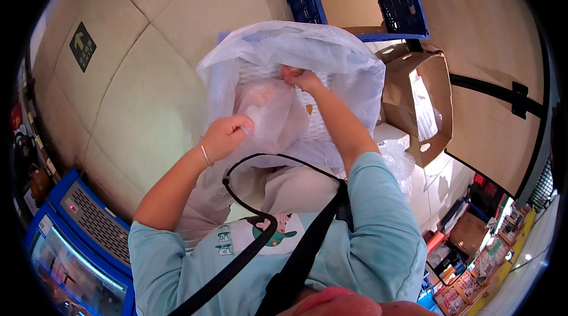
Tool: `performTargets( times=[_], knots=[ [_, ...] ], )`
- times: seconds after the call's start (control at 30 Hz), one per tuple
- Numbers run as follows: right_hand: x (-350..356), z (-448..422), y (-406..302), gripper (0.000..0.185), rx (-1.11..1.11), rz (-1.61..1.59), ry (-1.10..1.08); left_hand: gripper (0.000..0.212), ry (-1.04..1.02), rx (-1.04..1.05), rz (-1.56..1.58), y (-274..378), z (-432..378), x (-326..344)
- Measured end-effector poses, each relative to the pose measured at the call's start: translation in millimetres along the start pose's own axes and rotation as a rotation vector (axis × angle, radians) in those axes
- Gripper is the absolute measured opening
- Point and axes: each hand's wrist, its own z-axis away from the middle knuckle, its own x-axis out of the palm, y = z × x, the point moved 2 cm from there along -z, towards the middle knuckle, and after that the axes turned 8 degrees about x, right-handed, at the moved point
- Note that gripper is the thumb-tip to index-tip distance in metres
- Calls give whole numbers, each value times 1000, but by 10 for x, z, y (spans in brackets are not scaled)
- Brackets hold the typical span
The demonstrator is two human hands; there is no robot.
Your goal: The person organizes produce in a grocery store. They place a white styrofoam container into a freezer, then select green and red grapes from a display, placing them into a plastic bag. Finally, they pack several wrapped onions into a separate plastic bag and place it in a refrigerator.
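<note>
A crate lined with a translucent white plastic liner (310,47) stands before me. Inside it lies a layer of white pieces in rows (317,125), with a small orange-brown spot (309,108) on it. My left hand (228,136) is closed on the gathered edge of a clear plastic bag (279,116), which hangs over the crate. Pale orange contents show blurrily through the bag. My right hand (301,78) reaches into the crate at the bag's far side, its fingers curled. Whether those fingers grip the bag or a small item is hidden.
A blue plastic crate (355,36) stands beyond the lined one. An open cardboard box (401,107) and crumpled clear plastic (397,160) lie to the right. At lower left is a blue-framed display cooler (84,245). A black strap (306,254) crosses my chest. An exit sign (83,47) marks the tiled floor.
</note>
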Motion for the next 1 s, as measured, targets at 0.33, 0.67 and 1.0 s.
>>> performTargets(
  times=[0.33, 0.67, 1.0],
  knots=[
    [-30, 218, -386, 25, 88, -49, 121, 72, 286, -222, -311, 204, -178, -198],
    [-704, 2490, -1403, 68, -556, -1012, -978, 71, 192, -43, 223, 487, 184, 355],
    [218, 1953, -1235, 65, -306, 384, -264, 60, 439, 68, 416, 358, 372, 330]
  ],
)
